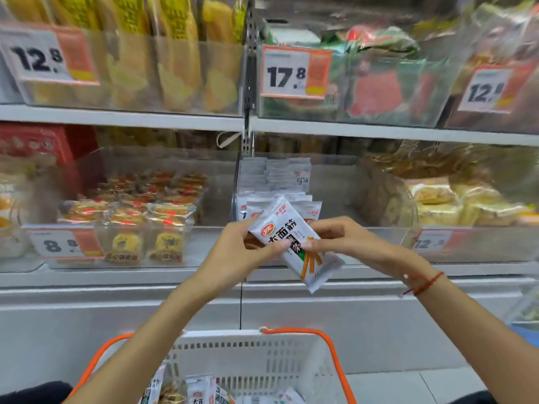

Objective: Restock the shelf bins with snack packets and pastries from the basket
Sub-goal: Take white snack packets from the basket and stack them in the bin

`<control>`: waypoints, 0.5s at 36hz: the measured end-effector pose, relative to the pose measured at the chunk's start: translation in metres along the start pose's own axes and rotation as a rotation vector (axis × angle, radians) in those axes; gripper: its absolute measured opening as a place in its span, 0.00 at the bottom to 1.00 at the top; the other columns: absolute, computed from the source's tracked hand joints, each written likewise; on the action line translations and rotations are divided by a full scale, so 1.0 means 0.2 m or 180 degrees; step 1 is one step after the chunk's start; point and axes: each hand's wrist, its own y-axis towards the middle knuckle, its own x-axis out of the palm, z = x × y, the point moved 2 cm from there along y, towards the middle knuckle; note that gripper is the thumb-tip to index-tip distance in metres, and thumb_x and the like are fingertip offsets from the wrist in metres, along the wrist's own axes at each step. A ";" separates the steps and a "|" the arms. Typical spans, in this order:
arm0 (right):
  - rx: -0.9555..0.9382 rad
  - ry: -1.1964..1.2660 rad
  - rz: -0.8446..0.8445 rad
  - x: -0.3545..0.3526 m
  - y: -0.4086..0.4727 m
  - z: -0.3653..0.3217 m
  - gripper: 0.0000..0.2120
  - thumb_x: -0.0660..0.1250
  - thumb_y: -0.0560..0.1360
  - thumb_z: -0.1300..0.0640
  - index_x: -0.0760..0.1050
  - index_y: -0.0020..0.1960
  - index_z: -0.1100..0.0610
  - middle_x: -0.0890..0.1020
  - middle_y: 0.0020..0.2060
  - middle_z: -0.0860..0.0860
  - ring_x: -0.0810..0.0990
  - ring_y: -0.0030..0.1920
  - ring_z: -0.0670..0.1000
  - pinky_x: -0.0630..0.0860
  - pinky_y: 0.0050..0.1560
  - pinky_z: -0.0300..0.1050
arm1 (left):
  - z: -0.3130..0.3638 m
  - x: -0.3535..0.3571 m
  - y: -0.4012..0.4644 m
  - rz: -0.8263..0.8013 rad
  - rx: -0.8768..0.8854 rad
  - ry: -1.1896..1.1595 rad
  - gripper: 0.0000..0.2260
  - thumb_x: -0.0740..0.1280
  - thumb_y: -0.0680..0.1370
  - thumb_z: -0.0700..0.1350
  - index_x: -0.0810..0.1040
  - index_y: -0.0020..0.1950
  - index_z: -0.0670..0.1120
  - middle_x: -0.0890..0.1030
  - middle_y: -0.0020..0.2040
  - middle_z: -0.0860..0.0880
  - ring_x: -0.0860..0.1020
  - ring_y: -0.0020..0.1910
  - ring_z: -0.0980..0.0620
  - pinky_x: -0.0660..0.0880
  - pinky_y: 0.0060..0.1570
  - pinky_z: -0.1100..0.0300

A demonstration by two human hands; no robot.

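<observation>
Both hands hold one white foil snack packet with black lettering and orange sticks printed on it point(294, 243), tilted, in front of the lower shelf. Left hand point(248, 249) pinches its left edge between thumb and fingers; right hand point(347, 240), a red string bracelet point(424, 284) at its wrist, grips the right edge. Just behind the packet, a clear plastic shelf bin point(335, 237) holds upright rows of matching white packets point(274, 176). Left of it, a neighbouring clear bin point(204, 243) carries wrapped round pastries point(145, 211). Below the arms sits a white plastic basket with orange handles point(262, 354), with more packets point(201, 389) lying inside.
</observation>
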 end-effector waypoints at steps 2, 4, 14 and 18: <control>-0.0149 0.0116 0.0329 -0.06 -0.02 -0.02 0.12 0.70 0.73 0.55 0.82 0.54 0.59 0.85 0.48 0.52 0.81 0.48 0.45 0.74 0.50 0.34 | 0.06 0.02 0.07 0.0033 0.0158 0.0235 0.01 0.72 0.75 0.44 0.82 0.43 0.49 0.85 0.40 0.57 0.82 0.39 0.60 0.76 0.38 0.66; -0.0207 0.0272 0.0637 -0.13 -0.03 -0.03 0.10 0.69 0.73 0.57 0.81 0.53 0.59 0.85 0.46 0.52 0.81 0.46 0.45 0.74 0.47 0.33 | 0.11 0.03 0.17 0.0023 0.0173 0.0545 0.04 0.71 0.76 0.49 0.82 0.47 0.49 0.85 0.43 0.55 0.82 0.43 0.56 0.77 0.44 0.60; 0.0791 0.1036 0.1226 -0.43 0.16 0.02 0.07 0.67 0.77 0.58 0.80 0.50 0.61 0.83 0.38 0.55 0.81 0.33 0.48 0.75 0.29 0.37 | 0.24 0.01 0.79 -0.0400 -0.0984 0.1303 0.12 0.69 0.77 0.49 0.82 0.58 0.46 0.80 0.52 0.50 0.75 0.42 0.59 0.69 0.34 0.65; 0.1059 0.0645 0.1536 -0.55 0.30 0.13 0.08 0.68 0.77 0.58 0.77 0.53 0.62 0.84 0.44 0.57 0.83 0.39 0.49 0.78 0.33 0.38 | 0.15 0.01 0.98 -0.0435 -0.0990 0.1887 0.09 0.65 0.79 0.41 0.79 0.56 0.40 0.78 0.52 0.45 0.75 0.49 0.49 0.72 0.49 0.60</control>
